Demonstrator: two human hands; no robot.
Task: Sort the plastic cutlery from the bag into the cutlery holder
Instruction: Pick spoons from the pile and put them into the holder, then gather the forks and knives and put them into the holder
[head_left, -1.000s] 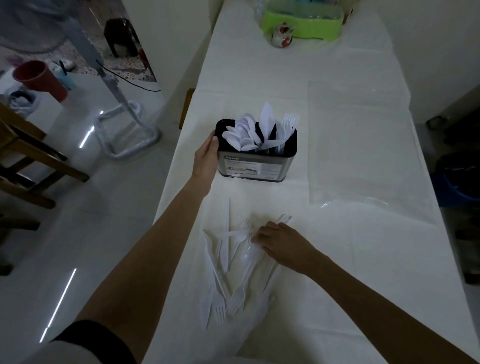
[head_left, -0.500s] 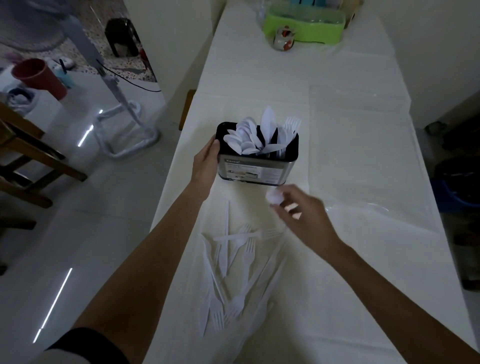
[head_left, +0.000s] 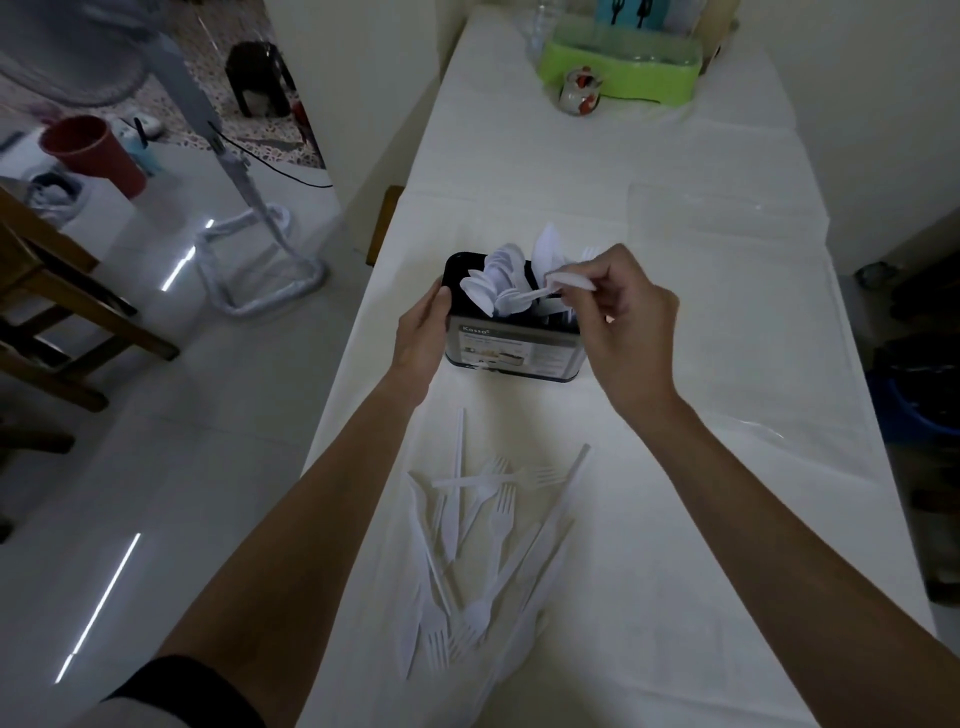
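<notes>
Left grip (head_left: 421, 338) holds the cutlery holder (head_left: 519, 351) near the left edge of the counter (head_left: 519, 156); right grip (head_left: 628, 332) pinches a spoon (head_left: 569, 281) above it.

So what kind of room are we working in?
Probably a home kitchen or dining area: a long cloth-covered table, a green dish rack at its far end, and a wooden chair and stand fan on a tiled floor.
</notes>
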